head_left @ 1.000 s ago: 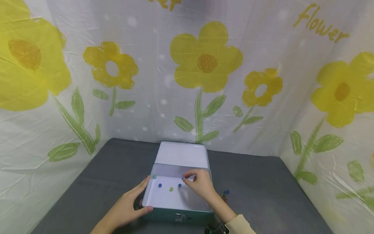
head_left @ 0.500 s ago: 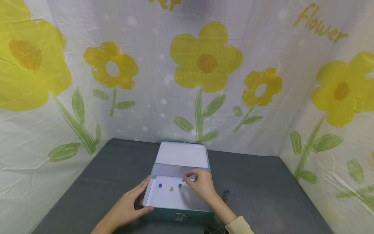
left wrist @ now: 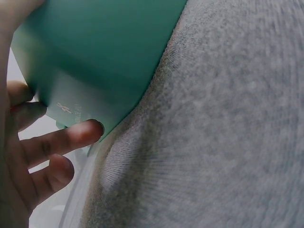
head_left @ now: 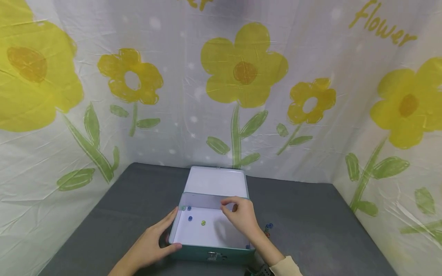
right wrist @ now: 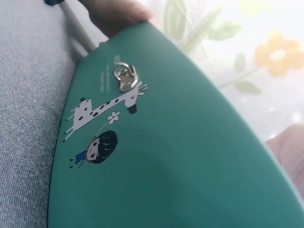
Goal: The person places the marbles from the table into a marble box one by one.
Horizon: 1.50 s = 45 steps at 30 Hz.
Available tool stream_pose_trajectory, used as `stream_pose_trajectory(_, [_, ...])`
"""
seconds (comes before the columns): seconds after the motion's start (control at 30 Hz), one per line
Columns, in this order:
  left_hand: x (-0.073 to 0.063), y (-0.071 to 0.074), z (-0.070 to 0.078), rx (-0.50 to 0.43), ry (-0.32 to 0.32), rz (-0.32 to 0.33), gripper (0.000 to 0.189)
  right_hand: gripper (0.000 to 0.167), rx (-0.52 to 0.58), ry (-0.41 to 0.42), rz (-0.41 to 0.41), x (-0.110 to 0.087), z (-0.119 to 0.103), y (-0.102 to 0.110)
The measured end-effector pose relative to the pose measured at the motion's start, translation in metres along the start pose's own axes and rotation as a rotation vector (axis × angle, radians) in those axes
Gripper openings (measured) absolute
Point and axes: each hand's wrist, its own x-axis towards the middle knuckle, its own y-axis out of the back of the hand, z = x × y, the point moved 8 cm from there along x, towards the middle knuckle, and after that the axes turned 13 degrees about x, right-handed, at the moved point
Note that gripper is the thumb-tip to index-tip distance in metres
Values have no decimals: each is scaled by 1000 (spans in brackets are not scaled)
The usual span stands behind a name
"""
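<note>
A green tin box (head_left: 215, 253) with a white inside stands with its lid (head_left: 215, 182) folded back. Inside lie several marbles: a pale green marble (head_left: 183, 208) and a blue marble (head_left: 189, 208) in the back left corner, another blue marble (head_left: 190, 218) in front of them, a yellow-green marble (head_left: 203, 222) mid-floor, and a blue one at the front right corner. My left hand (head_left: 150, 241) holds the box's left side, thumb at the front corner, fingers along the outer wall. Above the box's right half hovers my right hand (head_left: 241, 216), thumb and forefinger slightly apart, with nothing visible between them.
Several small marbles, blue, green and reddish, lie in a cluster (head_left: 268, 229) on the grey tabletop (head_left: 304, 230) right of the box. A flower-printed curtain (head_left: 179, 96) encloses the back and sides. A metal clasp (right wrist: 126, 78) sticks out from the box's front.
The small marble between my right fingers has left them. The middle blue marble is no longer there; blue marbles now lie at the back left and front right. The left hand keeps its place.
</note>
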Motion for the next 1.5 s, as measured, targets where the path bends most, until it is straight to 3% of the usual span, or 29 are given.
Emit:
stream_pose_trajectory(0.27, [-1, 4, 3, 4, 1, -14, 100, 13, 21, -34, 32, -9, 0, 17])
stream_pose_trajectory(0.53, [-2, 0, 1, -17, 27, -45, 100, 14, 31, -36, 126, -23, 13, 50])
stream_pose_trajectory(0.83, [-2, -1, -1, -3, 9, -9, 99, 12, 20, -122, 199, -34, 31, 88])
stream_pose_trajectory(1.03, [-1, -1, -1, -3, 9, -2, 99, 12, -14, -113, 228, -39, 35, 111])
stream_pose_trajectory(1.27, [0, -2, 0, -3, 13, -15, 100, 12, -58, -200, 253, -54, 52, 136])
stream_pose_trajectory(1.5, [0, 0, 0, -20, 16, -8, 99, 12, -119, -251, 253, -67, 65, 147])
